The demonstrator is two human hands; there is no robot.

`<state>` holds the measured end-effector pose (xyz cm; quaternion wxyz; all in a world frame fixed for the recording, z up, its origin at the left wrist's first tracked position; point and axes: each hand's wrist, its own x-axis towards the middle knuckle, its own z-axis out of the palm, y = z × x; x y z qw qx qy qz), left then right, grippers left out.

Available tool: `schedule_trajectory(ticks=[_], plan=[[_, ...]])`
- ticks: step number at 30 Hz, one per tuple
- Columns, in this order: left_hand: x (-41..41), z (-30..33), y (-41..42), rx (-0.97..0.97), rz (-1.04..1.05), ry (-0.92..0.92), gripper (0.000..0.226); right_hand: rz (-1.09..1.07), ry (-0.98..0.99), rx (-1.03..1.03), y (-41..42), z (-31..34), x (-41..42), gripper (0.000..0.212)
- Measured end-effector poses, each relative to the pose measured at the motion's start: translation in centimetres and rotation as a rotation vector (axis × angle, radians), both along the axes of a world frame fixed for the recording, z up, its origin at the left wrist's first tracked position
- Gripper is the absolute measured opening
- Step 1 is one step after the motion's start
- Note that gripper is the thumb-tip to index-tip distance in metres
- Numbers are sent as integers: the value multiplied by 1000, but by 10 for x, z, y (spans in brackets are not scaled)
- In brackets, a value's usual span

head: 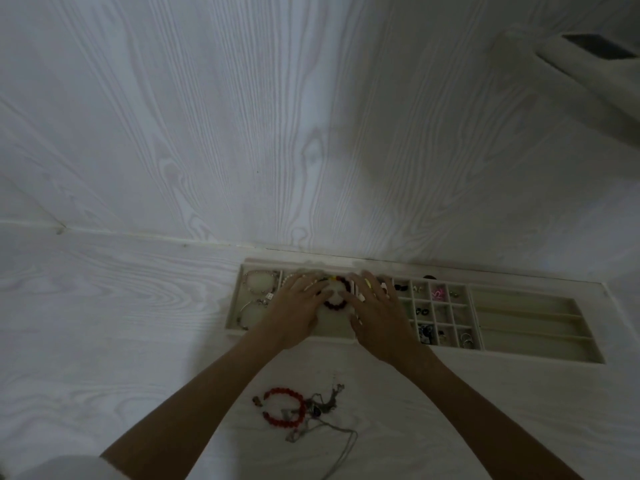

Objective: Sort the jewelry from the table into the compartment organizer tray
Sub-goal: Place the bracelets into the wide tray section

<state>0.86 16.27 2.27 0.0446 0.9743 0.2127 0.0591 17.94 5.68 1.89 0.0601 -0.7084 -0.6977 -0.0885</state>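
Being light, limp and easily snagged, the dark beaded bracelet (335, 299) is pressed flat into the tray (526, 308) between the left hand (296, 306) and right hand (377, 306), fingers spread and relaxed, best pinched by a few beads

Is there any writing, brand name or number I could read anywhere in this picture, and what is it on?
No readable text anywhere in this picture.
organizer tray: no label or brand shows on it.
pink piece in a small compartment: a shape only, too small and blurred to read as letters.
red bead bracelet on the table: no markings visible.
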Motion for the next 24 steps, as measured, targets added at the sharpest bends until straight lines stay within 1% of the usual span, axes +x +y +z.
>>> schedule_trajectory(ticks=[2,4,6,8,9,11,12,15,17,19,22,24], plan=[[-9,3,-12,-16,48,-145,50,-13,93,48,-11,11,-10,48],[-25,4,-26,-35,87,-268,37,-11,171,68,-30,16,-22,47],[-46,3,-38,-89,141,-321,25,-9,228,56,-51,12,-34,42],[-65,1,-50,-180,207,-283,20,10,270,42,-71,0,-44,35],[-74,1,-55,-256,259,-239,19,25,304,29,-79,-7,-50,35],[-91,0,-67,-426,416,-127,21,46,394,-7,-87,-18,-64,35],[-98,-2,-73,-480,505,-88,21,42,430,-24,-87,-22,-72,34],[-111,-7,-83,-577,698,-1,17,10,466,-100,-78,-28,-98,25],[-115,-11,-86,-626,755,38,20,-27,446,-136,-70,-32,-109,21],[-117,-18,-90,-699,774,64,26,-52,427,-163,-65,-37,-117,24],[-119,-23,-95,-801,794,36,27,-92,373,-194,-58,-40,-126,33],[-120,-24,-96,-830,795,14,26,-136,329,-211,-53,-42,-131,34]])
